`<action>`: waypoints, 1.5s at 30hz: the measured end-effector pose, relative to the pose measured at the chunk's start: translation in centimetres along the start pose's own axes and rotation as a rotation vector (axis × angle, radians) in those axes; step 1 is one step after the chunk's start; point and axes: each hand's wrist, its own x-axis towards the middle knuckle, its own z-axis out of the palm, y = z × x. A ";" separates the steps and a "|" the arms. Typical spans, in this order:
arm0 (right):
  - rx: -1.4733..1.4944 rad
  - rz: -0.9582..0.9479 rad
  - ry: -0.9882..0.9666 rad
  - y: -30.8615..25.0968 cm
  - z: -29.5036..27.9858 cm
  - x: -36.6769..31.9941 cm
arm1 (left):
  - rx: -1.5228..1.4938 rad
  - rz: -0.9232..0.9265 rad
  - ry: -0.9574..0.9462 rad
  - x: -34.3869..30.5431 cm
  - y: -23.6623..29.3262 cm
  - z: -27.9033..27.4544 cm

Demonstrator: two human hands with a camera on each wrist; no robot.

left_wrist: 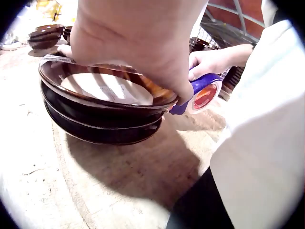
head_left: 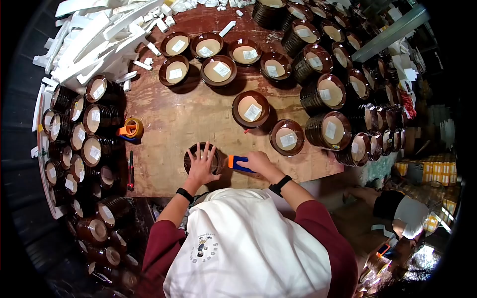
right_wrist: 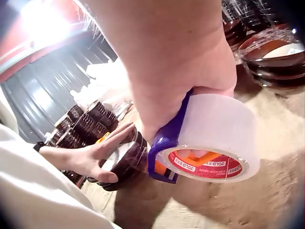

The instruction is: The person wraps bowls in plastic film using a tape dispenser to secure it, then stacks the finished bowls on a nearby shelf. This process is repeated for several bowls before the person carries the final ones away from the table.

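A short stack of glossy brown bowls (left_wrist: 102, 126) stands on the wooden table in front of the person. Spread wide across its top is the left hand (head_left: 201, 168), fingers straight, resting at the rim. The top bowl has a pale inside base (left_wrist: 107, 89) with a white label, partly hidden by that hand. Just right of the stack, the right hand (head_left: 258, 162) grips a blue and orange tape dispenser (head_left: 240, 163). A wide roll of clear tape (right_wrist: 219, 126) with a red core sits in it. The dispenser's front end points at the bowls' side, and a strip of tape seems to reach them.
More bowl stacks (head_left: 251, 109) stand across the table's back and right, with tall stacks (head_left: 94, 150) along the left. An orange tape dispenser (head_left: 131, 128) and a red cutter knife (head_left: 130, 171) lie left. White foam pieces (head_left: 99, 39) pile up behind. Another person (head_left: 405, 213) is at lower right.
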 end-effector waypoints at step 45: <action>0.663 0.499 0.364 -2.9 -4.9 -15.7 | -0.516 -0.359 -0.763 9.2 -12.4 -3.3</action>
